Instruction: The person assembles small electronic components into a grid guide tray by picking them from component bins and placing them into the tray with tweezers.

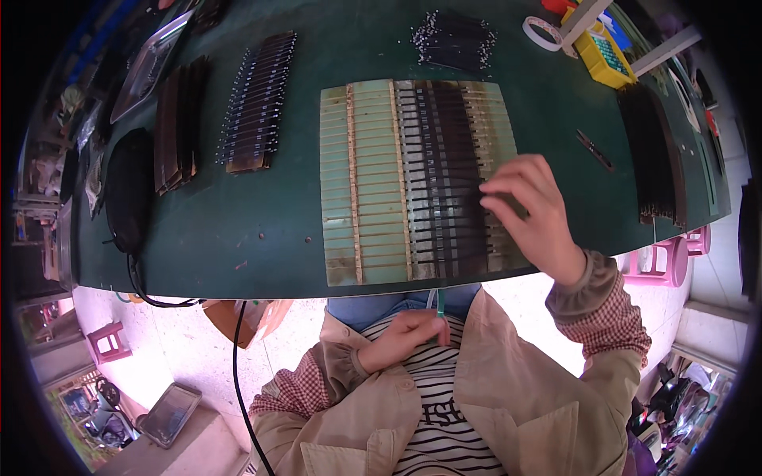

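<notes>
- Fingers [508,190] of the right hand [536,214] lie spread slightly apart, tips pressing on the row of thin black strips with pale tips [448,174] laid across the pale green slotted rectangular board [373,182]; nothing clamped between them
- Left hand [401,337] is off the dark green surface [238,222], down at the chest, fingers curled together around a slim pale green stick-like item [438,304]; what it is cannot be told
- Board sits centre of the surface, its near edge right at the surface's near rim; strips fill the right half, left half bare
- Risk, as judged: a sideways drag of the fingertips could skew or bunch neighbouring strips out of their slots, since they lie loose and close-packed
- Risk: a nudge toward the body could tip the board off the near rim, strips spilling to the floor
- Risk: the sleeve cuff [583,289] hangs near the lowest strips and could sweep them
- Counts: one board; one row of strips on it, too many and too fine to count singly; one loose bundle of black strips [452,38] beyond the board; two dark stacks at left [258,103] [178,123]; one long dark stack at right [651,151]; one black oval pad [129,190]; one tape roll [542,32]; one yellow box [603,55]; one small dark tool [595,151]
</notes>
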Demonstrator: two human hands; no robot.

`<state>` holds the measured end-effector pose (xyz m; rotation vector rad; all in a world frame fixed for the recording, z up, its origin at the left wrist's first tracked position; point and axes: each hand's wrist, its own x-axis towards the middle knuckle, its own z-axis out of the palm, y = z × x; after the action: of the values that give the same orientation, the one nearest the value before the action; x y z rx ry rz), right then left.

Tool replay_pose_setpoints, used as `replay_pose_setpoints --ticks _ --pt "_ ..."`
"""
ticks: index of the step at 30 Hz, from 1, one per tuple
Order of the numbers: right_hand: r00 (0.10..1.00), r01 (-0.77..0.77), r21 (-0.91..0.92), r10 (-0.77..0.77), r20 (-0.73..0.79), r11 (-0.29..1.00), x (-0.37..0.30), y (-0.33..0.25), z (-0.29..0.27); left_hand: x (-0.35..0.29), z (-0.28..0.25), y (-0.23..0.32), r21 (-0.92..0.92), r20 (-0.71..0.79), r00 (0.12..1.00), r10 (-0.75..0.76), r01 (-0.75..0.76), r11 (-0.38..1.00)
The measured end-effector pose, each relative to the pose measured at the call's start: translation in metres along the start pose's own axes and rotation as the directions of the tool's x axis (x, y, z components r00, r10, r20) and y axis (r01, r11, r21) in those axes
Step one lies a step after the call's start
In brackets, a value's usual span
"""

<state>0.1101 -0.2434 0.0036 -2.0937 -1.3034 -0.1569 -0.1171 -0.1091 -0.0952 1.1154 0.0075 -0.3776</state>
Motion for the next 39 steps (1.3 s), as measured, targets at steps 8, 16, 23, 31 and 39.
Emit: replay_pose_setpoints --ticks 8,16,23,31,39 --pt "0.995 0.058 -0.166 -0.044 0.084 0.984 0.028 0.012 0.021 0.016 0.004 0.016 -0.082 -0.15 0.973 -0.174 0.164 0.983" --pt "0.991 0.112 -0.201 -0.096 0.089 0.973 0.03 0.012 0.024 0.015 0.008 0.026 -0.133 -0.187 0.964 -0.191 0.168 0.977" --pt "0.985 0.159 -0.178 -0.144 0.094 0.971 0.04 0.009 0.023 0.015 0.008 0.025 -0.12 -0.188 0.952 -0.243 0.224 0.967" --pt "0.939 0.339 -0.125 -0.328 0.105 0.932 0.053 0.006 0.05 0.013 0.009 0.023 -0.137 -0.201 0.952 -0.232 0.207 0.969" --pt "0.921 0.388 -0.176 -0.377 0.097 0.904 0.055 0.008 0.056 0.014 0.008 0.024 -0.117 -0.171 0.959 -0.226 0.208 0.971"
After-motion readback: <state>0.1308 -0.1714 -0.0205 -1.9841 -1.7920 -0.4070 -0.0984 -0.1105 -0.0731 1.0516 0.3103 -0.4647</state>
